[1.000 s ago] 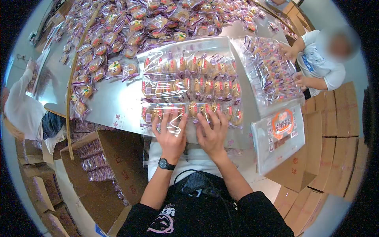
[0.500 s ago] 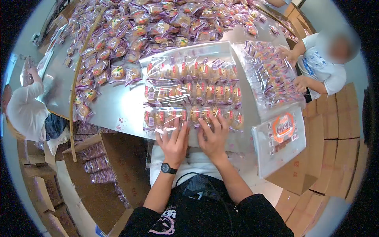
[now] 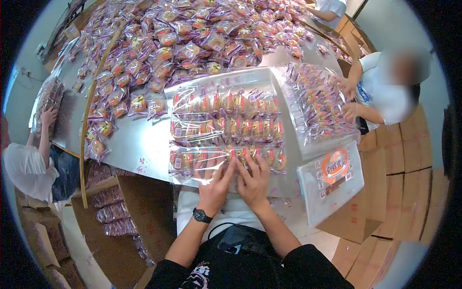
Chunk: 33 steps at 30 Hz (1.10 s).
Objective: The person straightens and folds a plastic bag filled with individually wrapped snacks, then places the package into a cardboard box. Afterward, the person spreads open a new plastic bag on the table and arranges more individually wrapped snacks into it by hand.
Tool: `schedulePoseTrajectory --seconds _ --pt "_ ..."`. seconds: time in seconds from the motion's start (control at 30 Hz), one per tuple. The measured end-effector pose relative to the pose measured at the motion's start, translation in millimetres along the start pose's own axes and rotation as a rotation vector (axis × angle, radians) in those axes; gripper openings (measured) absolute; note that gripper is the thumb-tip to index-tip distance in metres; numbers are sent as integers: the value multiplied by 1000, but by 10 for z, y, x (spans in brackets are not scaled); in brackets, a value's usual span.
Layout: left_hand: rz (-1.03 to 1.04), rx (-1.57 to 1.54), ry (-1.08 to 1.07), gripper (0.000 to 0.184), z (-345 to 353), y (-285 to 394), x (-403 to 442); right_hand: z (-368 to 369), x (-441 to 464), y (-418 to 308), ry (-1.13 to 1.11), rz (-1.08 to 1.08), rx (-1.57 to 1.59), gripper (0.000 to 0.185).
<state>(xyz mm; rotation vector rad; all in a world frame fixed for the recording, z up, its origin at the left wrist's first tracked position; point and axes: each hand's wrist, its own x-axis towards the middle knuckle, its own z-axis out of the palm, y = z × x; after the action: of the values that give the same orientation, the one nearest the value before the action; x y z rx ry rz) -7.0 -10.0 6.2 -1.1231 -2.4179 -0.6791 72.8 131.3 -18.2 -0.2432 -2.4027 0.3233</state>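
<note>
A large clear plastic bag (image 3: 221, 77) lies flat on the metal table, with wrapped round pastries (image 3: 248, 127) inside in three rows. My left hand (image 3: 214, 188), below a black wristwatch, rests at the bag's near edge with its fingers spread. Beside it my right hand (image 3: 253, 183) touches the nearest row, fingers apart. The two hands' fingertips are close together. Neither hand grips anything. To the right lies a second filled bag (image 3: 317, 101), and nearer me a stack of flat printed bags (image 3: 332, 178).
Loose wrapped pastries (image 3: 192, 33) are heaped at the back. A co-worker (image 3: 385, 91) handles the right bag; another (image 3: 33, 168) is at the left, a third (image 3: 329, 9) at the back. An open carton (image 3: 149, 207) with packs stands lower left; cartons (image 3: 399, 149) stack at right.
My hands have moved closer together along the nearest row. The whole view has shifted slightly. The left co-worker's hand has come down onto a pack, and the right co-worker leans closer.
</note>
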Motion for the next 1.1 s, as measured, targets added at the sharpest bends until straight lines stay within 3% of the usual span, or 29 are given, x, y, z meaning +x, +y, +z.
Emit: schedulePoseTrajectory --seconds 0.2,0.5,0.7,0.8,0.9,0.97,1.1 --pt "-47 -36 -30 56 -60 62 66 43 -16 4 34 -21 -49 45" --pt "-85 -46 24 45 62 73 51 -53 56 -32 -61 17 -31 49" --pt "-3 87 21 46 -63 99 129 -131 147 14 -86 7 52 62" --pt "25 9 32 47 -153 11 105 -238 124 -19 -134 -4 16 67" --pt "36 -13 -74 46 -309 -152 155 -468 179 -175 -84 26 39 62" --pt "-12 -80 -221 50 -456 -227 265 -578 102 -124 -105 -142 150 50" --pt "-36 -21 -183 58 -263 -206 182 -892 152 -127 -181 -369 393 26"
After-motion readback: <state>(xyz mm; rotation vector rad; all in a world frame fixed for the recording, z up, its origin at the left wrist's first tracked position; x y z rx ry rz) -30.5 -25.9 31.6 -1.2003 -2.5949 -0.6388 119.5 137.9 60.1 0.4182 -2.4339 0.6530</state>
